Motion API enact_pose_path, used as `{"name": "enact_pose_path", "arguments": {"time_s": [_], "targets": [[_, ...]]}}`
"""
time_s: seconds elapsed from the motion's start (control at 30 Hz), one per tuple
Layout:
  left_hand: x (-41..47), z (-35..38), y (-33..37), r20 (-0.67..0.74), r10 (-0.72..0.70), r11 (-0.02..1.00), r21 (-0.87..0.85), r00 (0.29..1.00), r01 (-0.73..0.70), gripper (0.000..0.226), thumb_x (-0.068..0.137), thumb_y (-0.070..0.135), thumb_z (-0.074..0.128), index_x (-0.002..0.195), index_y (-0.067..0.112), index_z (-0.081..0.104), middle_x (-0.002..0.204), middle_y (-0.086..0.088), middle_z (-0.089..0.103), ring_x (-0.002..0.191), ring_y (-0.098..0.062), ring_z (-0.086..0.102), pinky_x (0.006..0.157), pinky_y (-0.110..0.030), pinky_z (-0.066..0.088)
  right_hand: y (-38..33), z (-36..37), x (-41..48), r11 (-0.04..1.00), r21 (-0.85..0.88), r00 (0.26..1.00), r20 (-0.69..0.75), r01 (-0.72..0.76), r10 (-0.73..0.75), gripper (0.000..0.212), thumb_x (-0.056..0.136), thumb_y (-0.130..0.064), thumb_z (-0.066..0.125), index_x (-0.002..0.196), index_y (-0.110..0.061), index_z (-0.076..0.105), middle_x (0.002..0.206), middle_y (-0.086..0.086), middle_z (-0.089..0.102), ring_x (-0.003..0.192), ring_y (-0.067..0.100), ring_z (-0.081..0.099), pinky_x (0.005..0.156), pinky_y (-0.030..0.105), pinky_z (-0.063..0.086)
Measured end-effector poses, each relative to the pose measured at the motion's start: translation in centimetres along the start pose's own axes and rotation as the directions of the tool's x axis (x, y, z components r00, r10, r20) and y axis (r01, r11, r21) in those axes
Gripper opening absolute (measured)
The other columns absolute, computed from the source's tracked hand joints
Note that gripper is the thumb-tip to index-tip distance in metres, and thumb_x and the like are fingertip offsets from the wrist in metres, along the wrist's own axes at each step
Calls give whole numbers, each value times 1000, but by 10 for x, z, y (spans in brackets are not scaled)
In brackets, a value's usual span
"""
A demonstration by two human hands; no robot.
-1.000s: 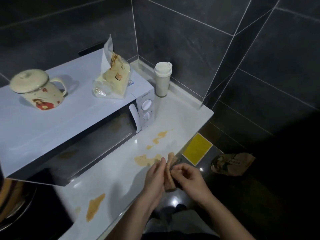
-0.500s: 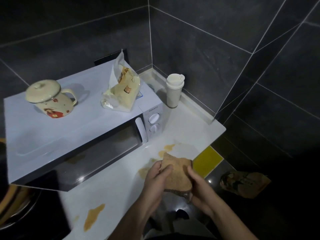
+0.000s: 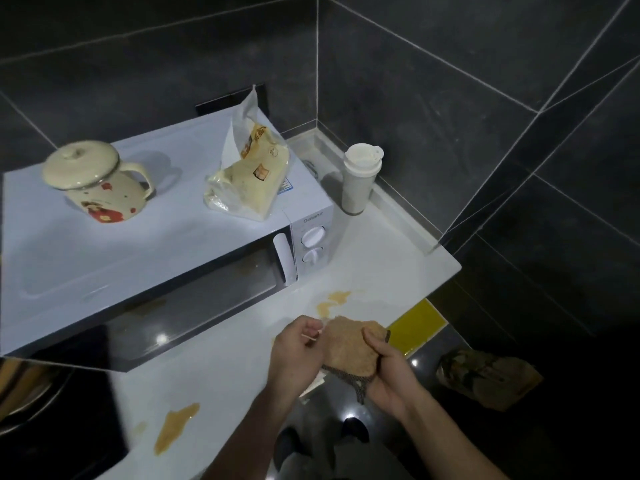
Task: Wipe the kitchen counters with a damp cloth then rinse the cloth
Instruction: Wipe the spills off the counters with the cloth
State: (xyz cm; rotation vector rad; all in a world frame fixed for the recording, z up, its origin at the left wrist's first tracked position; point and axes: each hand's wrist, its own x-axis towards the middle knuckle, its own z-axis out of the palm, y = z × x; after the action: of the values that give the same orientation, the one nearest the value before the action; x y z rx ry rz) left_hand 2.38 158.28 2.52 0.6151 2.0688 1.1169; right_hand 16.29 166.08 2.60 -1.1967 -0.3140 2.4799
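glossy cream lidded mug (image 3: 100, 181) at 10 o'clock atop smooth white microwave (image 3: 180, 244) lettered "galanz". at 6 o'clock, over stained counter (image 3: 381, 265): left hand (image 3: 298, 351) curled, grip unclear; coarse tan cloth (image 3: 349, 344), mesh-backed, clamped by right hand (image 3: 391, 370).

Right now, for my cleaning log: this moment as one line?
right hand: grips brown cloth | left hand: beside cloth, grip unclear | counter: spills unwiped

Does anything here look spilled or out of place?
Yes. Two yellow-brown spills mark the white counter: the far spill lies just in front of the microwave, and the near spill lies by the front edge. Neither is wiped yet; the cloth is held in the right hand.
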Motion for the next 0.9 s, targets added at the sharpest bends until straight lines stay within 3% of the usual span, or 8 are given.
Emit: {"name": "enact_pose_path", "arguments": {"time_s": [0.17, 0.3, 0.4, 0.47, 0.57, 0.7, 0.83, 0.9], "targets": [[17, -4, -26, 42, 10, 928, 372, 999, -25, 37, 82, 43, 70, 115, 32, 58, 122, 11, 55, 117, -12, 53, 98, -30, 45, -37, -10, 18, 996, -25, 984, -154, 90, -92, 36, 101, -27, 43, 125, -2, 57, 117, 25, 66, 102, 40, 66, 75, 48, 60], [31, -19, -47, 92, -141, 705, 708, 986, 34, 124, 56, 68, 78, 153, 30, 11, 163, -4, 7, 151, -26, 7, 118, -46, 21, -91, -16, 48, 884, -369, 875, -274, 287, -399, 37, 102, -21, 44, 135, -6, 47, 115, 13, 61, 112, 30, 58, 96, 38, 48], [37, -28, -65, 95, -228, 546, 836, 969, 46, 155, 48, 76, 79, 153, 19, -21, 160, -13, -26, 149, -35, -18, 119, -55, 6, -117, -25, 88, 448, -836, 720, -98, 315, -688, 38, 102, -26, 44, 135, -9, 48, 123, 9, 58, 118, 26, 55, 93, 31, 43], [37, -29, -71, 128, -249, 507, 862, 960, 17, 158, 49, 76, 79, 151, 16, -26, 157, -15, -34, 146, -37, -24, 120, -56, 1, -117, -36, 116, 223, -950, 741, 12, 217, -672, 40, 99, -34, 46, 132, -12, 48, 127, 11, 54, 121, 26, 50, 99, 36, 42], [39, -27, -73, 165, -248, 500, 866, 955, -19, 158, 48, 74, 81, 152, 14, -22, 156, -18, -34, 145, -38, -26, 120, -55, 0, -90, -45, 148, 19, -988, 779, 108, 152, -618, 43, 93, -56, 46, 127, -30, 49, 119, 2, 51, 120, 25, 46, 107, 46, 39], [40, -27, -76, 162, -230, 494, 869, 960, -28, 156, 48, 75, 80, 153, 16, -19, 157, -17, -32, 145, -37, -26, 120, -51, -1, -49, -49, 155, -536, -781, 815, 515, 319, -266, 53, 97, -39, 34, 149, -28, 32, 147, -12, 34, 144, 14, 19, 121, 40, 12], [40, -26, -81, 154, -246, 473, 881, 957, -20, 160, 45, 82, 75, 152, 17, -23, 154, -15, -37, 144, -35, -29, 120, -51, -2, -95, -63, 171, -537, -822, 825, 430, 191, -365, 34, 80, -20, 43, 109, -34, 53, 113, -13, 56, 112, 15, 56, 101, 30, 46], [42, -25, -81, 148, -249, 476, 879, 957, -13, 160, 45, 81, 77, 152, 17, -24, 154, -15, -38, 144, -36, -29, 120, -52, -2, -113, -63, 175, -435, -900, 822, 260, 17, -506, 45, 92, -27, 48, 137, -26, 43, 139, 5, 49, 133, 26, 41, 119, 46, 25]]}}
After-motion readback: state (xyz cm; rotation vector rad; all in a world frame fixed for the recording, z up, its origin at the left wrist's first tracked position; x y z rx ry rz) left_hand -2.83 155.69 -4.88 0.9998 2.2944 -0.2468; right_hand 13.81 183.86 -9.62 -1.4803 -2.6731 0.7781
